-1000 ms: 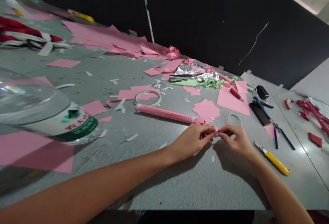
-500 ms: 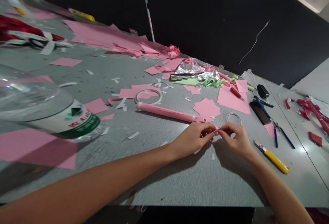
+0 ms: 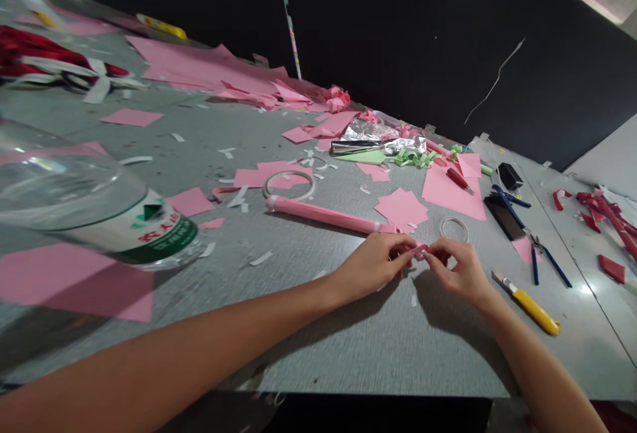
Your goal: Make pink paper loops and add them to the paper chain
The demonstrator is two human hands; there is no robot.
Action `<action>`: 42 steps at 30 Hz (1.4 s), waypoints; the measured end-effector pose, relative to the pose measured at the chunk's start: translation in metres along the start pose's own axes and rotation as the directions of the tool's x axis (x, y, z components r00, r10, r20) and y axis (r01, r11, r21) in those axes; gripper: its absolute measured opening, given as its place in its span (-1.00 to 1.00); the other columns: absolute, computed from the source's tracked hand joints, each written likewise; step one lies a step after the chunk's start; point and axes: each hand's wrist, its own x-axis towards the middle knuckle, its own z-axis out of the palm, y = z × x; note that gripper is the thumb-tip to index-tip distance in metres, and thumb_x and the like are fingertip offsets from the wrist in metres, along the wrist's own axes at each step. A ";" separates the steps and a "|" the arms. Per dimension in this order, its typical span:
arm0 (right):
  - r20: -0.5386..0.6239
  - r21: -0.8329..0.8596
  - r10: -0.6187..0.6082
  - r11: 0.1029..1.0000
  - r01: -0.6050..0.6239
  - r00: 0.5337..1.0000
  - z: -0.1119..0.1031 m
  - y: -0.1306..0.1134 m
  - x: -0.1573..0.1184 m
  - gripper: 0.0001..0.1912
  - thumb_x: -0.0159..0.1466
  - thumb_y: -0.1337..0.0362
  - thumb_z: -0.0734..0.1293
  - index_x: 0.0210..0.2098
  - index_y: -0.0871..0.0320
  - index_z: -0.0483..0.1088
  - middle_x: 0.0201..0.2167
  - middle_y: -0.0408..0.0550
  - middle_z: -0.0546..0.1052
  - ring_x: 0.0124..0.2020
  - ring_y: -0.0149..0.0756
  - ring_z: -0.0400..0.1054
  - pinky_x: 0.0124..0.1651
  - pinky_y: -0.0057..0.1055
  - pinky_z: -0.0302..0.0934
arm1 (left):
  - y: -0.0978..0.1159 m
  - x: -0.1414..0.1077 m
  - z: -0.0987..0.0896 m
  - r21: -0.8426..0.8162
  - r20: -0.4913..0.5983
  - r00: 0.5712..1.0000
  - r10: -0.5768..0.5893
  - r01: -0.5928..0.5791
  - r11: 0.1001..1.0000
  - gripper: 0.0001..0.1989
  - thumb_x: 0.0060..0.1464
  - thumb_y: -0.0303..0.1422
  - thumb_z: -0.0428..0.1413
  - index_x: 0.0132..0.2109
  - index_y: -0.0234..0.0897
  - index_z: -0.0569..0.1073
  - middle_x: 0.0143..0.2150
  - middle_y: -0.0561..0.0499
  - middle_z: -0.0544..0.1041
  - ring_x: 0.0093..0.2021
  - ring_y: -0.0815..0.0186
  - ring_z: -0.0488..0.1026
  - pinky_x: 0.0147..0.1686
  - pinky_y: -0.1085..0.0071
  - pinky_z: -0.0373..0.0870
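While the left hand (image 3: 371, 264) pinches a small pink paper piece (image 3: 419, 251), the right hand (image 3: 458, 270) nips its other end, just beside the pink roll (image 3: 328, 214); whether the two join is hidden. Fine fingertip folding or fixing seems in hand, and continuing it calls for a light, steady pinch.
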 end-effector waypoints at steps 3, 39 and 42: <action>0.011 0.015 0.005 1.000 -0.005 1.000 0.000 -0.001 0.000 -0.82 0.43 0.23 0.35 -0.27 0.12 0.57 -0.46 -0.07 0.60 -0.51 -0.32 0.40 -0.38 -0.35 0.28 | 0.001 0.000 -0.001 0.001 -0.019 1.000 -0.016 0.016 1.000 -0.65 0.39 -0.18 0.09 0.00 -0.36 0.63 -0.27 -0.08 0.66 -0.46 0.33 0.51 -0.39 0.42 0.39; -0.057 -0.178 0.028 0.983 -0.038 0.998 0.000 0.007 -0.002 -0.78 0.41 0.16 0.41 -0.32 0.10 0.60 -0.49 -0.06 0.60 -0.53 -0.29 0.39 -0.37 -0.32 0.24 | -0.001 -0.001 0.001 0.067 0.070 0.995 0.066 -0.070 0.995 -0.74 0.39 -0.24 0.09 -0.03 -0.29 0.61 -0.28 -0.04 0.65 -0.36 0.29 0.53 -0.30 0.40 0.39; -0.091 -0.191 0.053 0.979 -0.070 0.994 -0.002 0.009 0.000 -0.80 0.39 0.13 0.46 -0.31 0.09 0.60 -0.47 -0.06 0.61 -0.51 -0.27 0.41 -0.37 -0.32 0.23 | -0.001 -0.001 0.000 0.043 0.068 0.997 0.042 -0.045 0.998 -0.72 0.40 -0.22 0.09 -0.04 -0.31 0.61 -0.32 -0.03 0.63 -0.38 0.30 0.52 -0.30 0.40 0.39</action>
